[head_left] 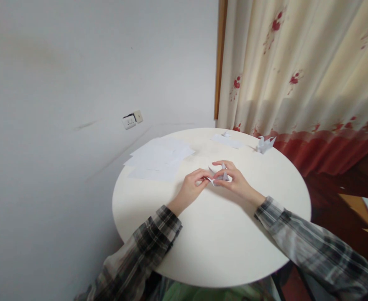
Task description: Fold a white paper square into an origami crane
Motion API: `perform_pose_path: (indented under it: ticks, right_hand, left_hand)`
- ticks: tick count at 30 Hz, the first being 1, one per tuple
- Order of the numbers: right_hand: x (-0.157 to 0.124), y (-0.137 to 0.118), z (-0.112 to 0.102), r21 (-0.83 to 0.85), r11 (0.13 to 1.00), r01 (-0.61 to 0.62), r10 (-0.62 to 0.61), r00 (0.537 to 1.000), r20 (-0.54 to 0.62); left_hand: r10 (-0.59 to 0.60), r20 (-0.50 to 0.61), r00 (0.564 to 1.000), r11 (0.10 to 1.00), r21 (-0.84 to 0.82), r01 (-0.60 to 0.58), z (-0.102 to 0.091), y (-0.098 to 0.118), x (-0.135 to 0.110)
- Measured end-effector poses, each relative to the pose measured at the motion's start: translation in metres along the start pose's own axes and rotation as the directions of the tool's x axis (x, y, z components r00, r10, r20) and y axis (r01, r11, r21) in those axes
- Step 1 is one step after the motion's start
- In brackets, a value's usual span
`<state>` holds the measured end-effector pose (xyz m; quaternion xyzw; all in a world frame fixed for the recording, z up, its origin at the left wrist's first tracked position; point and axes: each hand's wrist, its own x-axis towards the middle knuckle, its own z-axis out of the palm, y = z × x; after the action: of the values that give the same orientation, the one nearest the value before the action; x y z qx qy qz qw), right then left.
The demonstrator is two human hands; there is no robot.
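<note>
Between my hands, close above the white round table [221,242], is a folded white paper figure [225,177] with several pointed flaps. My left hand [197,181] pinches its left corner between thumb and fingers. From the other side my right hand [236,179] grips the figure, its thumb in front and fingers curled behind. Part of the folded paper is hidden by the fingers of both hands.
Loose white paper sheets [159,154] lie spread at the table's far left. Another folded paper figure [265,144] stands near the far right edge. A small folded paper piece [226,134] sits on a flat sheet [229,142] at the back. A wall and a curtain [297,83] rise behind.
</note>
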<state>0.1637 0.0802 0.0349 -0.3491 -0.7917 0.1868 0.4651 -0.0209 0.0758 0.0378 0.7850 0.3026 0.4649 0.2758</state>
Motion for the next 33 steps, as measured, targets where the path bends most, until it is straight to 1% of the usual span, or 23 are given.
perform_pose_path:
  ticks: [4,9,13,16,19,26,29,33]
  right_hand:
    - [-0.001,-0.002,0.003,0.039,0.998,-0.046,0.046,0.999,0.004]
    - [-0.004,-0.001,0.01,0.119,0.985,-0.122,0.126,0.991,-0.033]
    - [-0.006,0.0,0.015,0.135,0.983,-0.127,0.138,0.987,-0.077]
    - [-0.008,-0.002,0.016,0.129,0.984,-0.121,0.135,0.985,-0.107]
    - [-0.009,-0.004,0.016,0.117,0.986,-0.116,0.132,0.981,-0.141]
    - [-0.011,-0.003,0.014,0.074,0.995,-0.074,0.09,0.963,-0.253]
    - [-0.013,-0.001,0.014,0.049,0.997,-0.065,0.076,0.958,-0.277]
    - [-0.014,-0.001,0.015,0.008,0.999,-0.037,0.038,0.956,-0.292]
  left_hand:
    - [0.056,-0.005,0.998,0.995,0.087,-0.056,-0.002,0.002,-0.001]
    - [0.191,-0.062,0.98,0.958,0.23,-0.172,-0.003,-0.005,-0.004]
    - [0.254,-0.102,0.962,0.922,0.324,-0.209,-0.002,-0.007,-0.005]
    - [0.279,-0.111,0.954,0.903,0.368,-0.221,0.001,-0.007,-0.007]
    - [0.261,-0.121,0.958,0.907,0.37,-0.2,0.003,-0.007,-0.009]
    - [0.239,-0.141,0.961,0.933,0.309,-0.187,0.007,-0.008,-0.013]
    - [0.173,-0.158,0.972,0.962,0.24,-0.133,0.009,-0.005,-0.012]
    - [0.063,-0.197,0.978,0.993,0.109,-0.042,0.013,0.0,-0.012]
